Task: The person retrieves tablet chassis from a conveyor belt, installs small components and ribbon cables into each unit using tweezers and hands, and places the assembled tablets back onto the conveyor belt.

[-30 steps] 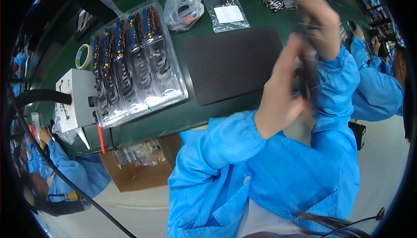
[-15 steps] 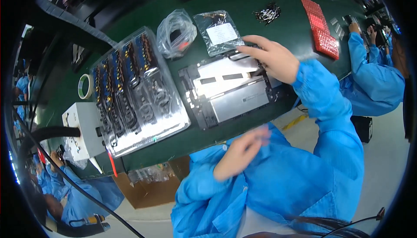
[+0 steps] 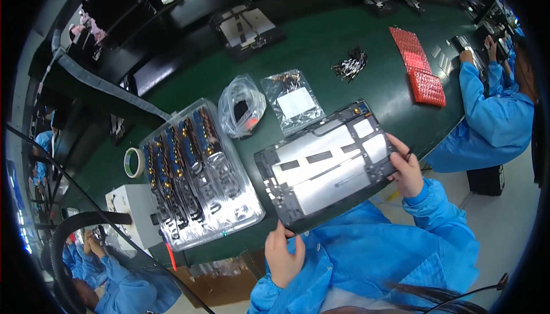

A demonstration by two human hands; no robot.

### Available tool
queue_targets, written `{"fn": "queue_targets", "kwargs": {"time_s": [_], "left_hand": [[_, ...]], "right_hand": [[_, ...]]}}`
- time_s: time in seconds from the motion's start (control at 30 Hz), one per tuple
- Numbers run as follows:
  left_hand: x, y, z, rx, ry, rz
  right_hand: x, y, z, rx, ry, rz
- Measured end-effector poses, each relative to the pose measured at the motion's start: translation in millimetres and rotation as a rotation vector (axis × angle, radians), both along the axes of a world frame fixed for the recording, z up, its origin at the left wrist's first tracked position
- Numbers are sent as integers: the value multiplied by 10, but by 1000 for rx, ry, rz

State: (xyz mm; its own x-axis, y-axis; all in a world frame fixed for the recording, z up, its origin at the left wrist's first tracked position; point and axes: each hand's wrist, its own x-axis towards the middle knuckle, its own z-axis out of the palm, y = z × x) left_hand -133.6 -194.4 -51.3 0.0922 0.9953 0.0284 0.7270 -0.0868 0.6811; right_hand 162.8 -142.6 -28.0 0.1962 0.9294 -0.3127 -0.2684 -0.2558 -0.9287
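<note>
An opened tablet (image 3: 321,168) with silver battery panels and a black frame lies at a slant near the table's front edge. My right hand (image 3: 407,172) grips its right edge, thumb on top and the other fingers partly hidden beneath. My left hand (image 3: 283,261) is at its lower left corner, fingertips up against the frame and the thumb held apart. Just beyond the tablet is a clear bag (image 3: 294,105) with small parts and a white label. To the left a clear plastic tray (image 3: 243,222) holds rows of dark flex cables with gold and blue parts.
A bag of clear tubing-like plastic (image 3: 240,99) and a tape roll (image 3: 133,163) sit around the tray. A white box (image 3: 123,199) with a black hose stands left. Farther off are small loose parts (image 3: 350,65), red bubble wrap (image 3: 421,70) and another opened tablet (image 3: 246,28). Co-workers sit on both sides.
My right hand has moved from the tablet's far edge to its right edge. My left hand has come from in front of my body to the near left corner. The view has shifted.
</note>
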Motion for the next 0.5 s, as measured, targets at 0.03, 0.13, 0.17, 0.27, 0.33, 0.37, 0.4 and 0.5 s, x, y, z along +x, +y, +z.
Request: {"fn": "queue_targets", "kwargs": {"time_s": [0.03,0.13,0.17,0.27,0.33,0.37,0.4,0.5], "left_hand": [[47,-11,91,3,-171,-40],[158,107,192,66,-392,-119],[188,213,214,171,-337,-283],[468,485,245,269,-233,-523],[765,567,154,348,-116,-832],[845,545,64,356,-99,-797],[912,540,-62,403,-18,-843],[1116,546,-377,519,91,-865]], "right_hand": [[94,26,56,24,34,-40],[283,385,324,127,120,-164],[456,550,353,160,91,-168],[928,1341,515,271,-18,-188],[1308,1915,548,331,-138,-263],[1291,2217,574,293,-178,-321],[1208,2483,582,259,-225,-371],[1267,3163,374,196,-272,-350]]}}
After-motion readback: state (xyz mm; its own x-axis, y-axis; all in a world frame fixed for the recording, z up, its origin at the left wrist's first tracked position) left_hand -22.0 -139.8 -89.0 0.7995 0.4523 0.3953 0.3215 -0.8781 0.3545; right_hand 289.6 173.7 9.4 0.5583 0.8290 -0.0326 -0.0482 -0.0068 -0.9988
